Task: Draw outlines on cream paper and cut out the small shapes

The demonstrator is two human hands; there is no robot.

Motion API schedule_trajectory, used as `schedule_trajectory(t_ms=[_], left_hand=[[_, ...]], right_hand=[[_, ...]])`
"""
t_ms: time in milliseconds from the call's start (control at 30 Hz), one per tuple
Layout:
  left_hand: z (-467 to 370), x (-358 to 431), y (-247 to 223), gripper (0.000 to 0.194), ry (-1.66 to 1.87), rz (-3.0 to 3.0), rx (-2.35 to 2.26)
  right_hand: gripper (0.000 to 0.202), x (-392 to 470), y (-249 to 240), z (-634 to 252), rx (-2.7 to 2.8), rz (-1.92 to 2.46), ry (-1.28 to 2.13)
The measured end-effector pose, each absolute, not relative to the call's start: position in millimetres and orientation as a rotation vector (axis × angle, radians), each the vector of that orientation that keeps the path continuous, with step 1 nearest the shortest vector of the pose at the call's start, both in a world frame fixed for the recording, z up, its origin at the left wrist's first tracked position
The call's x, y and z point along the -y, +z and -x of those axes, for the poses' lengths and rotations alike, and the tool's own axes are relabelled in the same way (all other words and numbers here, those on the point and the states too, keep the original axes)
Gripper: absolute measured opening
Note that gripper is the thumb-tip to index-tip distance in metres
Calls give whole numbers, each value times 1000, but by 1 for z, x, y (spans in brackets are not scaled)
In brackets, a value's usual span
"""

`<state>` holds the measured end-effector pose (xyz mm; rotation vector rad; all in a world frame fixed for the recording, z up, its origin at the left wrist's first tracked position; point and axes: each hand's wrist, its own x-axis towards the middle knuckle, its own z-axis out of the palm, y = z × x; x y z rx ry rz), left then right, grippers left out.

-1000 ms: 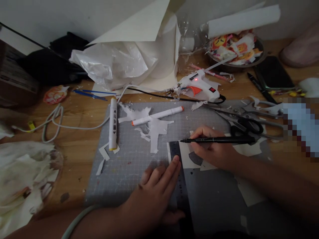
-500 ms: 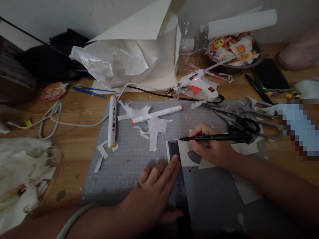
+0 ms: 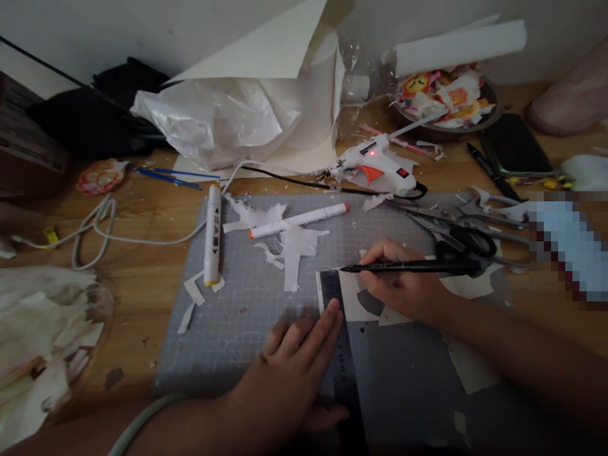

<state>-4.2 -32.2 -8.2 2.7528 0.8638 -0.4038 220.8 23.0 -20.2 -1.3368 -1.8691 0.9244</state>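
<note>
Edge-guided marking step, as judged.
Left hand (image 3: pixel 287 373): fingers extended, pressing the ruler (image 3: pixel 342 358) onto white paper (image 3: pixel 352 305) on the cutting mat (image 3: pixel 223 342). Right hand (image 3: pixel 411 291): pinching the black pen (image 3: pixel 446 266), tip beside the ruler's far end. A true line calls for an immobile ruler.

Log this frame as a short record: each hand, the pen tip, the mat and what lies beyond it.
left hand: fingers resting on dark ruler
right hand: holding black pen
pen tip: by the ruler's far end; contact unclear
on gridded mat: yellow-ended marker, orange-ended marker, white paper
beyond mat: white glue gun, red light lit; phone
</note>
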Motion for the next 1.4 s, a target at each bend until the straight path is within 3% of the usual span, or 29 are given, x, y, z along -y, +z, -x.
schedule_trajectory(t_ms=[500,1400], left_hand=[[12,36,-18,90,-167,-2849,-907],[12,34,-17,90,-203,-2837,-879]], right_hand=[[2,-23,-21,-221,1893,1317,907],[8,-17,-28,-223,1992,1126,820]])
